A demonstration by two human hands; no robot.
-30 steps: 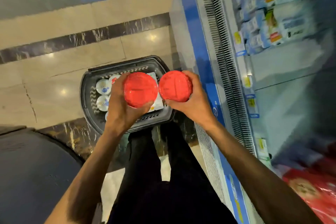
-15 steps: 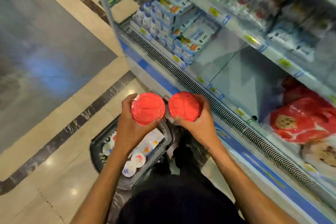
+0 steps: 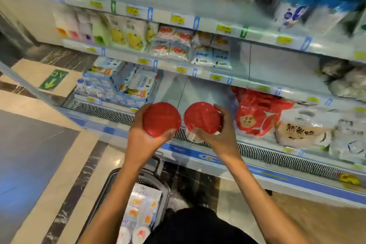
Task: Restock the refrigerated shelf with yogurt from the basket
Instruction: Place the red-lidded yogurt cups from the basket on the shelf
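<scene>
a round red-lidded yogurt tub (image 3: 162, 119) is gripped by the curled left hand (image 3: 142, 142), and a second red-lidded tub (image 3: 202, 118) by the right hand (image 3: 219, 138), both before the bare gap on the bottom refrigerated shelf (image 3: 198, 91). they are best set upright, side by side, clear of the red plastic bags (image 3: 255, 113).

The left tub (image 3: 162, 119) and right tub (image 3: 202, 118), both round and red-lidded, sit side by side, not touching, each gripped in its own hand (image 3: 142, 140) (image 3: 219, 136). The dark basket (image 3: 167, 194) with white yogurt packs (image 3: 142, 204) lies below the wrists. The refrigerated shelf (image 3: 198, 93) has a bare gap just beyond the fingertips.
</scene>
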